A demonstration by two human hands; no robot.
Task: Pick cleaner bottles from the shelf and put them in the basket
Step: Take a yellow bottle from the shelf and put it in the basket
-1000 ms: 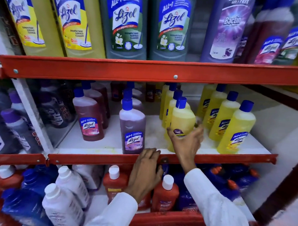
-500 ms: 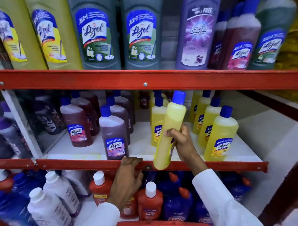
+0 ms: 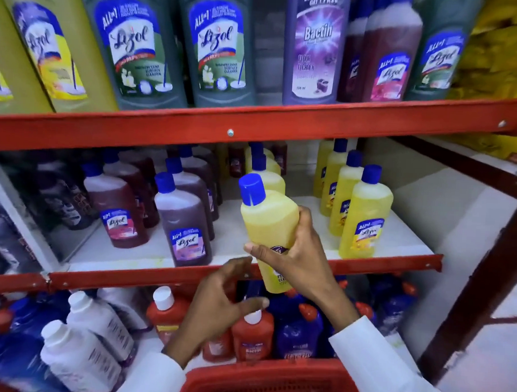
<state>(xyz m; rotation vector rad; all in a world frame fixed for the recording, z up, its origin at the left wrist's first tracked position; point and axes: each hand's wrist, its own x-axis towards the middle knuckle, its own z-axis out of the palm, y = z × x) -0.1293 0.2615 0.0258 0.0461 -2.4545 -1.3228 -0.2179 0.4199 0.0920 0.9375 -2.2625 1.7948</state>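
My right hand (image 3: 296, 256) grips a yellow cleaner bottle (image 3: 269, 223) with a blue cap, held in the air in front of the middle shelf's red edge (image 3: 159, 276) and tilted left. My left hand (image 3: 217, 306) hovers just below and left of it with fingers spread, holding nothing. The red basket (image 3: 270, 380) shows at the bottom edge, its rim directly under my hands. More yellow bottles (image 3: 363, 215) stand on the middle shelf to the right, and brown and purple bottles (image 3: 185, 219) stand to the left.
Large green, yellow and purple bottles (image 3: 216, 48) fill the top shelf. The bottom shelf holds white bottles (image 3: 97, 322), red bottles (image 3: 252, 335) and blue bottles (image 3: 298, 331). A dark red upright post (image 3: 478, 294) stands at the right.
My right hand has lifted the yellow bottle off the middle shelf and pulled it out towards me. My left hand has come off the shelf edge and opened beneath the bottle.
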